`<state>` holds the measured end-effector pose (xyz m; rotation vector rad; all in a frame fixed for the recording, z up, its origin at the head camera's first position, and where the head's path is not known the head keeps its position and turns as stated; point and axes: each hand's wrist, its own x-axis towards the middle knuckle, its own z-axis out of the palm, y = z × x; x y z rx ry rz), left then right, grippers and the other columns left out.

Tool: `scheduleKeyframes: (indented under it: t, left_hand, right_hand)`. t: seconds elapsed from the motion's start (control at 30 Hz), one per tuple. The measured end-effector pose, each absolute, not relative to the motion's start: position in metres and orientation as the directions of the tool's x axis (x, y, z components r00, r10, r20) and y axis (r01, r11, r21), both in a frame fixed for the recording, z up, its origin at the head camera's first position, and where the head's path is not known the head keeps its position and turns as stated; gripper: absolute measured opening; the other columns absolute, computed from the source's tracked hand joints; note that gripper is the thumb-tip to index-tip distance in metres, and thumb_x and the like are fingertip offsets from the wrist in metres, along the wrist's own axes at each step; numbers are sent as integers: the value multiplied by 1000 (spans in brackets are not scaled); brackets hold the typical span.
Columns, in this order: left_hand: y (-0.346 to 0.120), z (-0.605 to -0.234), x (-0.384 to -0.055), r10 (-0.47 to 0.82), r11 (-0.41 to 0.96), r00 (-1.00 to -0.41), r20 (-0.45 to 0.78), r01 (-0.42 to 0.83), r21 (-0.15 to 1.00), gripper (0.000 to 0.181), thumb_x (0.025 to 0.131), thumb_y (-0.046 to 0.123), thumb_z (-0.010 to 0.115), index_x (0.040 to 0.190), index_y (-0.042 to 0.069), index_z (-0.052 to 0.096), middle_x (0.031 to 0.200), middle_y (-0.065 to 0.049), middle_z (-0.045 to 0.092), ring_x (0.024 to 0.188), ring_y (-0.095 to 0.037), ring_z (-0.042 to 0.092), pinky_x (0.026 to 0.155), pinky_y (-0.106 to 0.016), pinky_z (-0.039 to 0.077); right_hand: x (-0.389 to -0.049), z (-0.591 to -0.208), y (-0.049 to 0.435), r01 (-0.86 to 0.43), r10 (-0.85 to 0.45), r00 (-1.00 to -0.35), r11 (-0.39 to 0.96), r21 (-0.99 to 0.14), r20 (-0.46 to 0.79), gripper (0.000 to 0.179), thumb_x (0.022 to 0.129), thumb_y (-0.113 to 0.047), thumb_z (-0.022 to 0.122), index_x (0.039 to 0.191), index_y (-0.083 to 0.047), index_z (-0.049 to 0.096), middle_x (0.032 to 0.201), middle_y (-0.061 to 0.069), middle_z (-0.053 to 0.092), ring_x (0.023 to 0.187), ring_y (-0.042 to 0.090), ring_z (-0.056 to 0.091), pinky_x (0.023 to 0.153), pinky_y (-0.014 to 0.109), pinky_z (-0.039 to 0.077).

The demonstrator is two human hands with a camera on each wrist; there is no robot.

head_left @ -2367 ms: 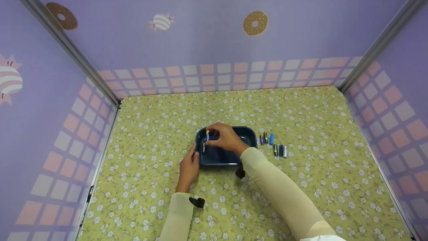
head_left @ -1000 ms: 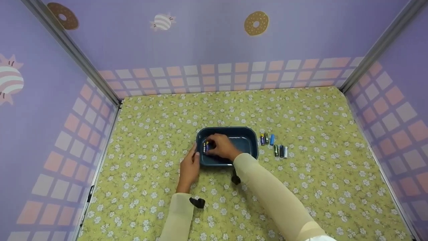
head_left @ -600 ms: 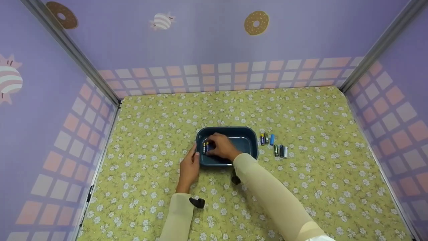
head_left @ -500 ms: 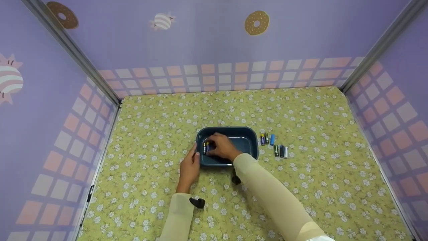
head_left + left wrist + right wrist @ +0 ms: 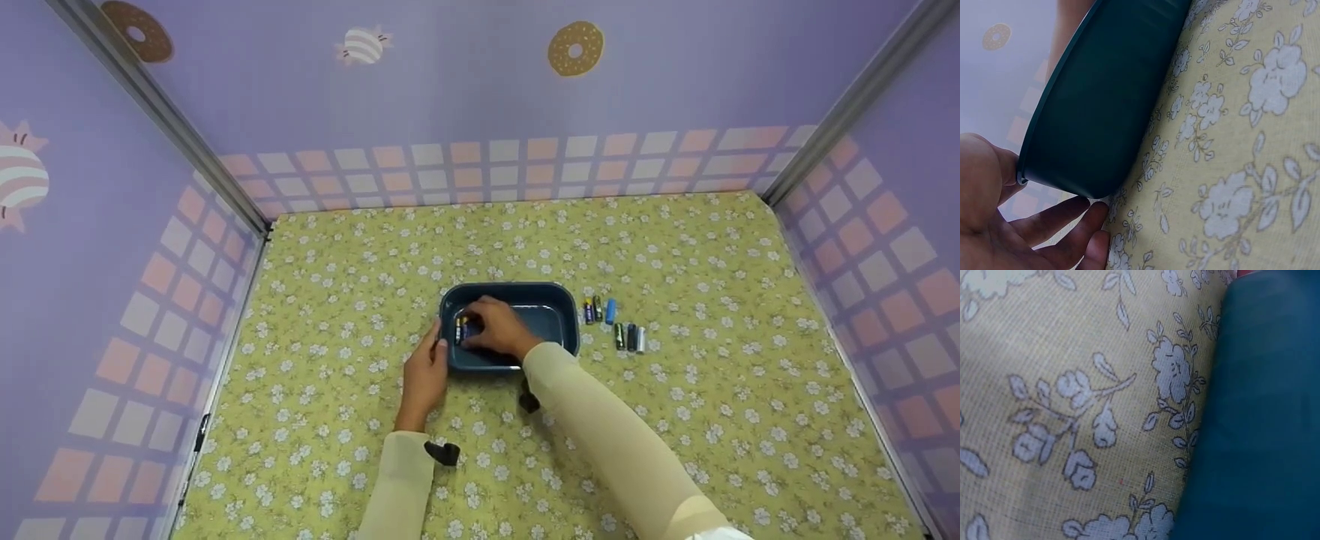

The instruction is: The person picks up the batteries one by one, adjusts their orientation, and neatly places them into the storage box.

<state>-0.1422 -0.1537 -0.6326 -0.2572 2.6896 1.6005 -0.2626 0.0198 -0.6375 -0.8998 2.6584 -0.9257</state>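
Note:
A dark teal plastic basin, oblong with rounded corners, sits on the flowered cloth. At its left end my left hand holds it, thumb at the rim and fingers against the outer wall; the left wrist view shows this hand at the corner of the basin. My right hand is down inside the basin's left half, thumb and fingers pinching a purple battery with a yellow end, partly hidden by the fingers. Close to its left lies another battery. The right wrist view shows only the basin's outer wall and cloth.
Several batteries lie in two groups right of the basin: a purple one, a dark one and a blue one, then a green one, a navy one and a white one nearer. Purple walls enclose the table.
From 2.4 s ago, my right hand has lowered the purple battery from an upright hold into the basin beside the other one. Over the last second both hands have stayed almost still.

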Motion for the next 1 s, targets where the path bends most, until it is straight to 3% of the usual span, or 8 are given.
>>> scheduleKeyframes:
  t: [0.2,0.33,0.47,0.57,0.67,0.8,0.9,1.0]
  left_hand:
    - [-153,-632,-142,-132,463,-987,-89,-141,875,48,112,38,41,159,39,33,132,-12,65,63,-18,47,75,-38,44]
    - [-153,-631,-142,-130,453,-988,-89,-138,881,49,112,38,41,160,39,33,142,-12,60,61,-15,45,74,-37,44]
    - [-154,-632,-143,-127,451,-988,-83,-132,883,49,112,39,41,160,39,32,97,-13,63,54,-14,38,65,-36,42]
    - [-154,-632,-143,-124,454,-989,-78,-127,882,48,112,38,41,159,41,32,85,-8,60,55,-15,39,63,-36,41]
    - [-154,-632,-143,-126,459,-988,-89,-138,878,49,112,38,41,160,41,32,116,-8,69,71,-19,56,73,-39,46]
    - [-153,-631,-141,-143,463,-984,-103,-159,872,49,111,39,41,160,40,32,152,-4,53,96,-22,65,84,-42,48]
    - [-152,-631,-140,-145,462,-985,-96,-154,874,49,111,39,41,160,40,32,121,-11,68,73,-19,58,73,-39,47]
    - [-152,-632,-140,-143,455,-986,-91,-147,878,50,112,38,41,161,37,32,90,-10,61,55,-18,42,64,-37,42]
  right_hand:
    - [-263,-634,22,-476,-605,-796,609,-634,17,54,81,-35,89,125,-9,70,113,8,66,100,23,62,92,42,53]
    - [-263,-630,25,-475,-612,-790,576,-665,34,56,82,-32,88,128,-6,68,115,11,67,101,25,62,92,43,52]
    - [-262,-621,30,-444,-603,-797,541,-714,40,58,83,-26,87,132,-4,65,117,13,67,104,27,63,92,45,53]
    - [-261,-610,36,-410,-581,-812,518,-751,43,60,84,-24,87,136,-5,63,120,12,68,107,27,65,93,45,54]
    - [-260,-596,47,-393,-565,-823,489,-779,61,62,85,-25,86,138,-6,62,122,14,68,107,29,66,92,46,54]
    - [-260,-576,66,-391,-546,-833,463,-795,92,61,86,-29,85,139,-8,62,121,17,69,104,32,66,90,46,53]
    - [-261,-562,85,-406,-530,-839,460,-790,123,60,87,-32,84,139,-12,62,121,15,69,102,29,66,89,45,54]
    - [-262,-547,112,-428,-501,-848,460,-778,171,59,87,-34,84,138,-15,63,120,14,69,101,30,67,85,45,55]
